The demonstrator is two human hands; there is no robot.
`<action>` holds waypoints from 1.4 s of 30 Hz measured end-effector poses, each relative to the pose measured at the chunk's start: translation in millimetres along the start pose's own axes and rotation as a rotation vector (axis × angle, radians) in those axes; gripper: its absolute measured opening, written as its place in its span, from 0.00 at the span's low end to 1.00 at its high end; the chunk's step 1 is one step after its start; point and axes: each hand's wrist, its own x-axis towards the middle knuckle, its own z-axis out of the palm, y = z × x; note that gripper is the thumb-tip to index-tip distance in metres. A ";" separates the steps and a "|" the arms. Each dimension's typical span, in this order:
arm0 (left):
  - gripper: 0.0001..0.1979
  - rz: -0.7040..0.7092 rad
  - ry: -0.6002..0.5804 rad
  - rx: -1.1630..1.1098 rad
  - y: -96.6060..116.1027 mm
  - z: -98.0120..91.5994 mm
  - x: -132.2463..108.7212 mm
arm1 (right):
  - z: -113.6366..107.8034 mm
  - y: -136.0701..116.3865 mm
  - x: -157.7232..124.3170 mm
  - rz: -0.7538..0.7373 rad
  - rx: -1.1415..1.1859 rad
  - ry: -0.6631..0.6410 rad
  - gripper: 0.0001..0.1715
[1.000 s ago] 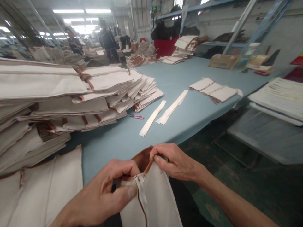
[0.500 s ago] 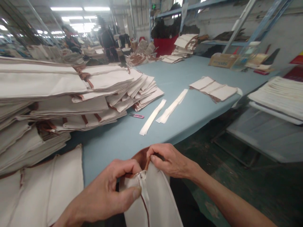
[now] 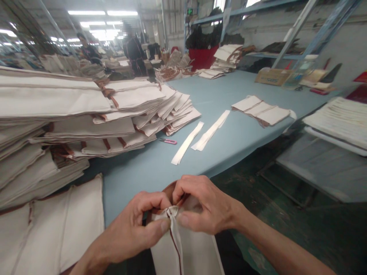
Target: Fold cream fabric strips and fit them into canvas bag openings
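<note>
Grip of your left hand [image 3: 133, 225] and right hand [image 3: 209, 204]: both pinching the cream fabric piece [image 3: 197, 250] at its brown-lined opening. Piece located at the blue surface's [image 3: 129, 183] near edge.

Sewn cloth piece [image 3: 200, 248], 6 o'clock: lower end is cut off by the bottom edge.
Left hand [image 3: 129, 225], 7 o'clock: index fingertip is hidden behind the cloth's rim.
Cloth stack [image 3: 57, 95], 9 o'clock: cut off by the left edge.
White pile [image 3: 341, 118], 3 o'clock: cut off by the right edge.
Co-worker [image 3: 137, 57], 11 o'clock: head is blurred.
</note>
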 end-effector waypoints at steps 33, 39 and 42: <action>0.22 -0.060 -0.078 -0.009 1.2 -15.6 -16.7 | -3.9 -26.7 21.8 0.169 -0.053 -0.202 0.05; 0.22 -0.032 -0.019 0.117 15.8 -17.3 -20.9 | -8.6 -32.6 24.3 0.182 -0.006 -0.227 0.04; 0.23 -0.015 -0.026 0.142 18.5 -12.8 -24.4 | -6.8 -35.3 19.5 0.162 -0.042 -0.188 0.14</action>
